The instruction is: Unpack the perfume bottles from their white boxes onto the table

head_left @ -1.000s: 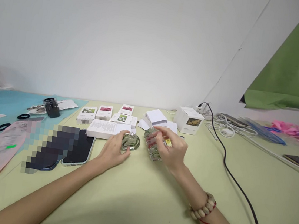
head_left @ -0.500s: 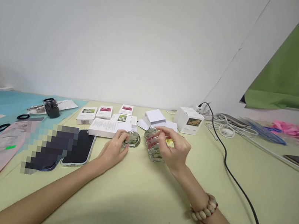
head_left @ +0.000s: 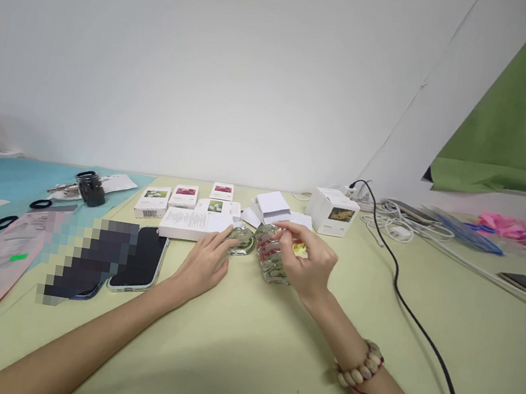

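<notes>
1. Around the middle of the table (head_left: 242, 339), nearer its back edge than its front edge, I have two bare hands in my head view.
2. The left grip (head_left: 204, 261) has its fingers reaching forward and fairly relaxed, the fingertips at the left side of a round clear piece (head_left: 243, 241) with green markings. From my end I cannot tell whether they pinch it or only rest on it.
3. The right grip (head_left: 309, 266) is curled in, with thumb and forefinger closed on the upper part of a clear green bundle (head_left: 270, 269). I see it tilted, just right of the round piece; its finer make-up is too small to read.
4. Toward the back edge, beyond the left grip, I get a long white box (head_left: 184, 225) with printed lines and four smaller picture boxes (head_left: 184, 196).
5. White folded sheets (head_left: 274, 205) lie between those and a white box stack (head_left: 320, 211) by the back edge. A yellow patch (head_left: 301, 250) is partly hidden behind the right grip.
6. Toward the left edge I see a dark-screened phone (head_left: 141, 260) and, on a blue covering (head_left: 34, 173), a dark jar (head_left: 90, 189).
7. Well right of both hands, a black cord (head_left: 397, 280) runs from the back edge to the front edge.
</notes>
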Motion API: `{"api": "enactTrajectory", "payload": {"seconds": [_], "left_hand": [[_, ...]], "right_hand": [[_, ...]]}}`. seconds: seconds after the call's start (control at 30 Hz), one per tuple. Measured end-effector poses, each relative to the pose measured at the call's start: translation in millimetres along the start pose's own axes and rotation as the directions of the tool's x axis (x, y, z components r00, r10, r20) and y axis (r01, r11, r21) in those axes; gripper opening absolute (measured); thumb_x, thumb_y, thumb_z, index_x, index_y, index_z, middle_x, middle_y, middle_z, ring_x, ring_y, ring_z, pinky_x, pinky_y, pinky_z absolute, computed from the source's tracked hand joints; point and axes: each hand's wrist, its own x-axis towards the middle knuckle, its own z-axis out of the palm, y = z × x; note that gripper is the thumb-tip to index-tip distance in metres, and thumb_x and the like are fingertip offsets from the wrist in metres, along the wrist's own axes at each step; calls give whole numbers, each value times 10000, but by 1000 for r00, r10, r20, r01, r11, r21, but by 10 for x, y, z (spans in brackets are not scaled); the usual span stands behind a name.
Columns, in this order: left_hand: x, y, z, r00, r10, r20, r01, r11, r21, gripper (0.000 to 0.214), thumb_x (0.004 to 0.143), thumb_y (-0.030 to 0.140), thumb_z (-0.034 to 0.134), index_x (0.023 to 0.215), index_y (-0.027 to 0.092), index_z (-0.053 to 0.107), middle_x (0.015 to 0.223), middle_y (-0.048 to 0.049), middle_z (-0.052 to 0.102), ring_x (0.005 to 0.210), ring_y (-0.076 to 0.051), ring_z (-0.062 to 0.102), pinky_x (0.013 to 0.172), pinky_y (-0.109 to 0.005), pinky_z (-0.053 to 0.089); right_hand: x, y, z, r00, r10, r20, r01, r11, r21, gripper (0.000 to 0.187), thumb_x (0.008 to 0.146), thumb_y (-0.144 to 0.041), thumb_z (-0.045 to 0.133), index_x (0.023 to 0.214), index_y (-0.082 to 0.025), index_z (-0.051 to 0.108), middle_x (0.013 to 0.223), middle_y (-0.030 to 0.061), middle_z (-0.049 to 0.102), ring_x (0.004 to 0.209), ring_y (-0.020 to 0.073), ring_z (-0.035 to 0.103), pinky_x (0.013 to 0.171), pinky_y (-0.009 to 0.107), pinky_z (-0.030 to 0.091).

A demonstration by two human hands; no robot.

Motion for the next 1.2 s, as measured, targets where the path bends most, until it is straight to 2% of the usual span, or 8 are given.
{"api": "enactTrajectory", "payload": {"seconds": [0.2, 0.4, 0.53, 0.63, 0.77, 0.93, 1.07, 1.2], "left_hand": [[-20, 41, -12, 1000, -18, 14, 18, 999, 30, 471, 794, 147, 452, 1245, 276, 406, 1429, -40, 315, 1295, -251, 294, 1007, -444, 323], [7, -107, -69, 980, -152, -128, 166, 981, 105, 532, 773, 225, 497, 1282, 191, 343, 1429, -108, 303, 1344, -277, 197, 1038, -473, 262], [4, -349, -103, 980, -192, -61, 200, 960, 195, 556, 758, 378, 553, 1267, 226, 389, 1425, -113, 309, 1343, -324, 183, 1023, -514, 259], [-8, -449, -117, 971, -237, 14, 225, 940, 258, 553, 767, 446, 540, 1256, 221, 414, 1370, -132, 393, 1301, -358, 270, 1009, -540, 256], [7, -439, -170, 970, -241, 17, 223, 920, 324, 407, 781, 330, 541, 1166, 214, 476, 1225, -139, 519, 1197, -351, 411, 964, -543, 296], [35, -410, -225, 980, -197, -22, 190, 899, 394, 199, 775, 226, 515, 968, 183, 537, 1172, -150, 532, 1209, -352, 391, 943, -504, 316], [40, -421, -218, 985, -171, -30, 169, 909, 382, 222, 784, 172, 484, 1002, 198, 515, 1208, -131, 520, 1192, -321, 412, 916, -474, 335], [44, -457, -229, 988, -152, -6, 143, 918, 370, 272, 800, 115, 442, 1034, 224, 526, 1083, -99, 599, 1033, -270, 530, 798, -399, 399]], "right_hand": [[1, -17, 0, 1000, -2, 27, 2, 1000, -7, 203, 756, -136, 510, 824, -218, 682, 625, -19, 673, 587, 125, 617, 599, 246, 483], [-1, -14, -1, 1000, 8, 16, -7, 1000, -5, 200, 749, -134, 514, 808, -217, 686, 631, -16, 674, 590, 125, 617, 594, 243, 482], [4, -18, -6, 1000, -10, 22, 10, 1000, 2, 206, 737, -112, 519, 810, -212, 684, 626, -20, 674, 587, 122, 618, 585, 242, 478], [9, -22, -9, 1000, -23, 21, 23, 1000, -5, 208, 734, -108, 520, 812, -211, 682, 605, -27, 668, 575, 119, 614, 584, 242, 475], [17, -35, -13, 999, -23, 26, 23, 1000, -11, 205, 742, -119, 508, 804, -210, 681, 612, -24, 670, 569, 117, 614, 582, 241, 474], [15, -42, -9, 999, -25, 29, 25, 1000, -10, 202, 733, -105, 515, 797, -207, 677, 605, -24, 672, 561, 120, 613, 589, 245, 477], [-5, -22, 4, 999, -22, 32, 22, 1000, 5, 202, 735, -115, 523, 815, -216, 678, 601, -24, 672, 555, 128, 617, 582, 247, 481], [-28, -2, 10, 998, -4, 64, 3, 1000, 16, 195, 747, -132, 518, 824, -216, 676, 600, -22, 669, 545, 128, 619, 574, 247, 486]]}}
